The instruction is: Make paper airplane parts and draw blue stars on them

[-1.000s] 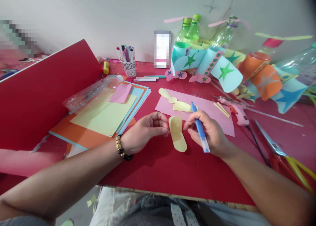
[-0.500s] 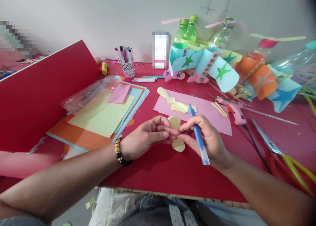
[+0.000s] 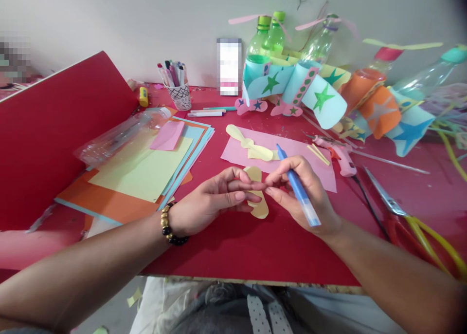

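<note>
Yellow paper cutout [image 3: 260, 208] under my fingertips, mid-worktop [image 3: 226, 256], long axis running toward near edge. Left hand [image 3: 215, 200] nearer, fingers [image 3: 237, 196] loosely apart across cutout. Right hand [image 3: 306, 195] just beside, fingers [image 3: 292, 164] clamped on blue marker [image 3: 298, 190].

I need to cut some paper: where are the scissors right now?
In the head view, the scissors lie at the red table's right side, just past the pink glue gun.
</note>
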{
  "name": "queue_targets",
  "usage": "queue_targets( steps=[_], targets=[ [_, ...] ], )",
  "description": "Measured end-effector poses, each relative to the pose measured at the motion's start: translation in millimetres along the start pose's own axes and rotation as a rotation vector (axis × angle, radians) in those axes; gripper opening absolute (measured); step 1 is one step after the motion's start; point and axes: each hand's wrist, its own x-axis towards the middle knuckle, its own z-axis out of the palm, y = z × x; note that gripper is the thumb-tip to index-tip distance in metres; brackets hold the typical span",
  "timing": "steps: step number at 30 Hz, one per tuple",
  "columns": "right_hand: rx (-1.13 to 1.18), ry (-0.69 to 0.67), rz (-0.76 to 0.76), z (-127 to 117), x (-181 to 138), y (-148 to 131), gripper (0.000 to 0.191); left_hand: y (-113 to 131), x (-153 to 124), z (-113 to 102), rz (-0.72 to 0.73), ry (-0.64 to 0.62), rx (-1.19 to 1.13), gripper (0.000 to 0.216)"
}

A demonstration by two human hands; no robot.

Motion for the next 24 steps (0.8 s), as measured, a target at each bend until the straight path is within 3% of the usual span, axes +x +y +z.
queue_targets(
  steps=[8,13,24],
  targets=[
    [0.089,-0.002,0.031,-1.3,1.1,0.5,0.032,1.4,-0.8,2.7,0.004,-0.035,0.006,0.014],
    [0.148,-0.02,0.052,-1.8,1.8,0.7,0.034,1.0,1.1,-0.5,0.026,0.02,-0.027,0.014],
    [0.126,-0.068,0.025,-3.8,1.0,3.8,0.02,2.8,1.5,-2.2,0.016,0.062,-0.084,0.012]
  ],
)
